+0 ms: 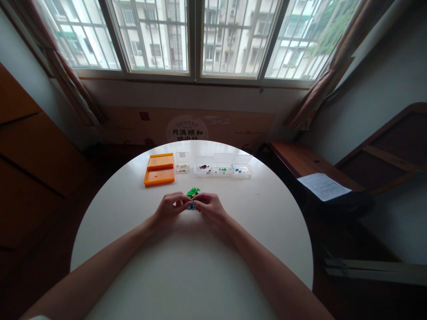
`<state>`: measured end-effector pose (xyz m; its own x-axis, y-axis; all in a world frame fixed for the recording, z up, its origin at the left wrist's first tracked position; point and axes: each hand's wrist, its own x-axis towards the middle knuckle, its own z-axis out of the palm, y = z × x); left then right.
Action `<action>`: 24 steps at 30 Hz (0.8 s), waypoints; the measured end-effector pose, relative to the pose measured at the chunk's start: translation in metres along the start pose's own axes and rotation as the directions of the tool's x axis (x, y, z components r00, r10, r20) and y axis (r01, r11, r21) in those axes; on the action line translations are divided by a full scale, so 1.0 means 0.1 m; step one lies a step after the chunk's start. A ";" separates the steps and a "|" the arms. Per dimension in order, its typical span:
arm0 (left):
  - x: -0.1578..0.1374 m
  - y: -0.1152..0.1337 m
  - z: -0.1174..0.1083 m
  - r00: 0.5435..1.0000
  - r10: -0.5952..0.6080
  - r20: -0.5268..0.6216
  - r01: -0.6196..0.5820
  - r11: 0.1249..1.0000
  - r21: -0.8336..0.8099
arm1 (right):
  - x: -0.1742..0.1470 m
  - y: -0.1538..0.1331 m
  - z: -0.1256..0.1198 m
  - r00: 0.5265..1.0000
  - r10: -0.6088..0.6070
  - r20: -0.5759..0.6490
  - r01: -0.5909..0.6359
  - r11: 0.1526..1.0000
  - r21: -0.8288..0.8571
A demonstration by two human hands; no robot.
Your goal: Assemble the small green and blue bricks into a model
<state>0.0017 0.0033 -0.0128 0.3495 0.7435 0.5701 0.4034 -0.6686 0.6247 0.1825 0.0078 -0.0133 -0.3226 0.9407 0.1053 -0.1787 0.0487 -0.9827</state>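
A small model of tiny building bricks (193, 192), green on top with blue and brown parts lower down, is at the middle of the white table. My left hand (171, 206) comes to it from the left, thumb and index finger pinched together at its front. From the other side my right hand (211, 206) grips it in a similar pinch, and the fingertips of both hands nearly meet. A speck of green shows between them. The fingers hide much of the model's middle and sides, so exactly which brick each hand presses cannot be made out.
Behind the model stand an orange tray (159, 180) with a small piece in it and several open clear boxes (242, 174) of loose bricks, sorted by colour. Tiny bits (256, 194) lie to the right. Paper (323, 186) rests on a wooden bench (293, 155).
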 end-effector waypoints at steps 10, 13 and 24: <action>-0.01 -0.01 -0.01 0.999 -0.013 0.035 0.012 1.000 0.026 | 0.00 0.03 0.00 1.000 -0.020 0.006 0.020 0.999 0.026; -0.01 -0.02 0.00 0.999 -0.015 0.048 0.013 0.999 0.031 | 0.00 0.02 0.01 1.000 -0.015 -0.005 0.015 1.000 0.025; -0.01 0.00 0.00 0.999 0.007 0.032 -0.008 1.000 0.023 | 0.01 0.00 0.00 1.000 -0.019 -0.006 0.019 0.999 0.038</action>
<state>0.0015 0.0023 -0.0140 0.3795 0.7385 0.5573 0.4196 -0.6742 0.6077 0.1826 0.0085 -0.0136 -0.3135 0.9416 0.1230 -0.2197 0.0541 -0.9741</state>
